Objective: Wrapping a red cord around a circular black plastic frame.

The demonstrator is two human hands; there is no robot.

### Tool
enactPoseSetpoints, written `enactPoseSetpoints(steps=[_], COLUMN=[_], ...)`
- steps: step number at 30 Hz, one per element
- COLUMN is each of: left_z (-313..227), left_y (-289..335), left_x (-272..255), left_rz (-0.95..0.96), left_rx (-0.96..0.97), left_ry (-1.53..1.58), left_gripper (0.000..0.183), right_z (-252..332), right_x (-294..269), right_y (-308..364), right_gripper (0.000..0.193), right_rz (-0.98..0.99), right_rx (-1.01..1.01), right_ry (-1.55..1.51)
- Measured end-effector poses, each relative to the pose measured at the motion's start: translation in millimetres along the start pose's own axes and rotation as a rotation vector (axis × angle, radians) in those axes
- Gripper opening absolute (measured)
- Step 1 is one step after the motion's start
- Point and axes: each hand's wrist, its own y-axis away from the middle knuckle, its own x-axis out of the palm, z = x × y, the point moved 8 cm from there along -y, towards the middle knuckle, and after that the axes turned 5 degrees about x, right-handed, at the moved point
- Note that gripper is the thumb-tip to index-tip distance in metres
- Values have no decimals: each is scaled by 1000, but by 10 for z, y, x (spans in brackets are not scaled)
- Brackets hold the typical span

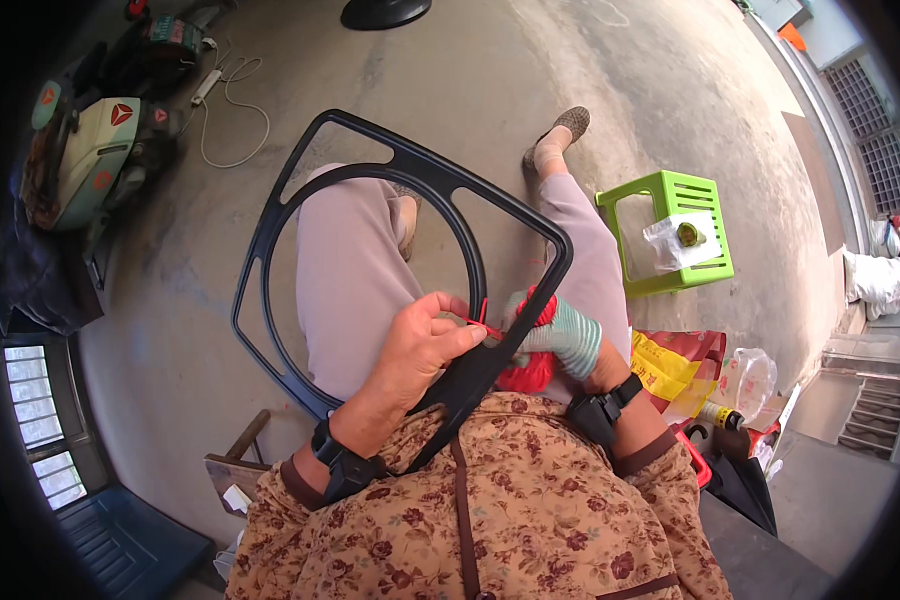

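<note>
A black frame, roughly square with a round ring inside it, rests tilted across my lap. My bare left hand pinches a thin red strand at the ring's near right part. My right hand, in a pale green and grey knit glove, is closed beside the frame's right bar, around a red bundle that looks like yarn or cord. Part of the bundle hangs below the bar. The bar hides some of the right fingers. The red strand runs between both hands and touches the ring.
A green plastic stool stands to the right, bearing a clear bag and a small roll. Nearer lie red and yellow packaging and a black umbrella-like item. Electric scooters and a white cable are at far left.
</note>
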Motion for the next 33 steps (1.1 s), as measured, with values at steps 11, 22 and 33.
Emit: enactPoseSetpoints(steps=[11, 22, 33], left_z=[97, 195, 165], left_y=[-45, -19, -85], left_x=[-100, 13, 17], left_rz=[13, 63, -3], left_rx=[33, -95, 107], left_ry=[56, 90, 201], left_gripper=[12, 13, 30], right_z=[-266, 550, 412], right_x=[-421, -571, 639], right_y=[215, -83, -562], right_gripper=[15, 31, 40], right_rz=[-437, -983, 341], right_rx=[73, -613, 67], right_ry=[21, 533, -998])
